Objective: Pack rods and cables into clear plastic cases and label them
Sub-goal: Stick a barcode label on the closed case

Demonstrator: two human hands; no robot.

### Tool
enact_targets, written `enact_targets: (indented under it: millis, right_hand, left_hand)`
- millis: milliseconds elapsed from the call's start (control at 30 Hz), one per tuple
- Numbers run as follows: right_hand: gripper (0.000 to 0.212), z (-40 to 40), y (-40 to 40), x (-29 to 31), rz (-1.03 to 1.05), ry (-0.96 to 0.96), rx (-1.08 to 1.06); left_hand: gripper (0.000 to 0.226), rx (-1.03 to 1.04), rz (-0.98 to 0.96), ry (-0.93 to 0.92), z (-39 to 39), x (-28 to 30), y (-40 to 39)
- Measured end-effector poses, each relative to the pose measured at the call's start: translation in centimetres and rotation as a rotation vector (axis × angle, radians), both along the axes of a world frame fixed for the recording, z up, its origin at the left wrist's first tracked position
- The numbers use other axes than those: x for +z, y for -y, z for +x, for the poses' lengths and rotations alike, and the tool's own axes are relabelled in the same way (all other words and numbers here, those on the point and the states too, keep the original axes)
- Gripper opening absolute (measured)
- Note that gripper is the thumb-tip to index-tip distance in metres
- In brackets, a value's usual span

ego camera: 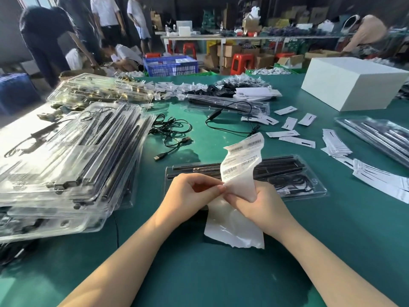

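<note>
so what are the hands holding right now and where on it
Both hands hold the barcode label sheet. The left hand and right hand pinch it at its middle, where the printed labels end and the bare backing hangs down.

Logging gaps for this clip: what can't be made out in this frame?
- Barcode text on the label strip: too small, head view.
- Near edge of the clear case: hidden behind the left hand, right hand and strip.
- Stack of packed cases: cut off by the left edge.
</note>
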State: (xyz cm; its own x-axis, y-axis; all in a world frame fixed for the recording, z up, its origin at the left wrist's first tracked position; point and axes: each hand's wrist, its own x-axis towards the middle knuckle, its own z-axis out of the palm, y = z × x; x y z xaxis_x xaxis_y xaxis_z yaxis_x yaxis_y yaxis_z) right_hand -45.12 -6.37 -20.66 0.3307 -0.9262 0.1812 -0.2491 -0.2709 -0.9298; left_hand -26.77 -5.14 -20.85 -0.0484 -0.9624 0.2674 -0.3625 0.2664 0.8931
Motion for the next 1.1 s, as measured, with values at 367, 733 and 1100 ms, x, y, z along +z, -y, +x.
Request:
enact_targets:
  millis: [367,733,1100]
  right_hand:
    - [0.03,-0.5,-0.3,0.4,-0.042,-0.031,0.109]
    - [0.018,-0.3,0.2,-0.2,0.042,0.041,0.026]
    - [0.029,-0.3,0.7,-0.7,0.08,0.136,-0.034]
  left_hand:
    - [0.014,-0.132,0.131,-0.039,1.1,0.2,0.1]
    - [0.008,-0.063,0.06,-0.046,0.5,0.0,0.1]
    - [0.013,-0.141,0.078,-0.111,0.5,0.1,-0.2]
